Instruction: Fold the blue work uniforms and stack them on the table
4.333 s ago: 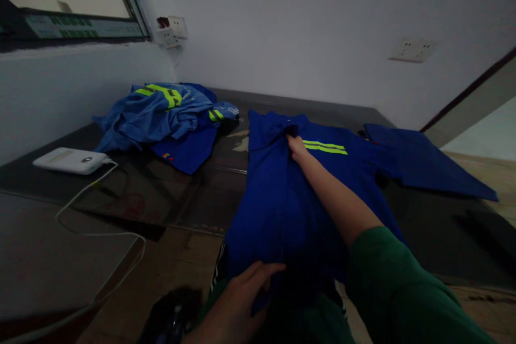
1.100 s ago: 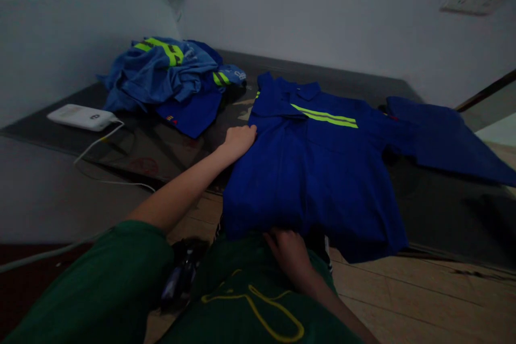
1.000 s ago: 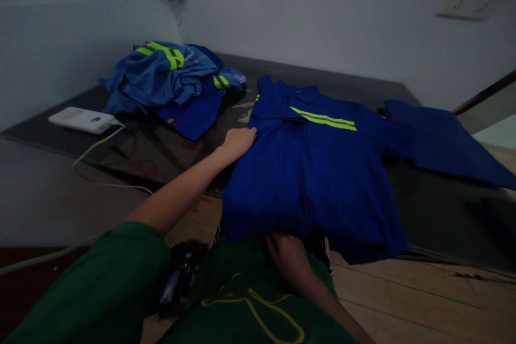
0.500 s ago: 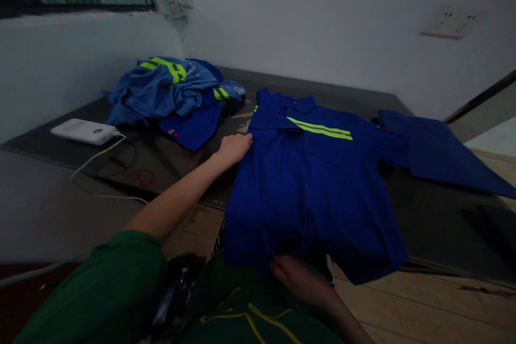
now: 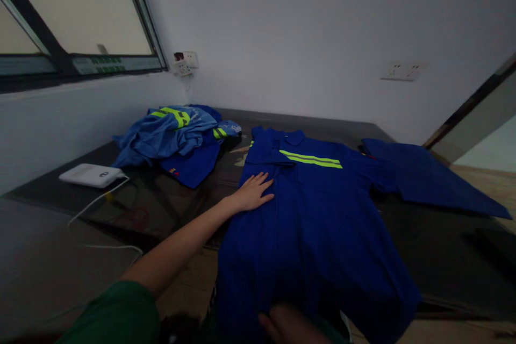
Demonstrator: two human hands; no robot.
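A blue work shirt point(image 5: 318, 215) with yellow-green stripes lies spread on the dark table, its collar toward the wall. Its left side is folded inward, and the lower part hangs over the near edge. My left hand point(image 5: 253, 192) rests flat on the folded side with fingers spread. Down at the hem, my right hand point(image 5: 292, 325) is bent against the cloth; it is dim and blurred, so whether it grips the hem is hard to make out.
Crumpled blue shirts point(image 5: 173, 134) lie at the back left. Nearer stands a white device point(image 5: 92, 174) with a cable. A folded dark blue garment point(image 5: 431, 177) lies on the right of the table point(image 5: 342, 123). Sockets point(image 5: 403, 70) sit on the wall.
My left hand has let go of the shirt's left edge and now lies spread on the cloth. The view has tilted up, so things appear lower.
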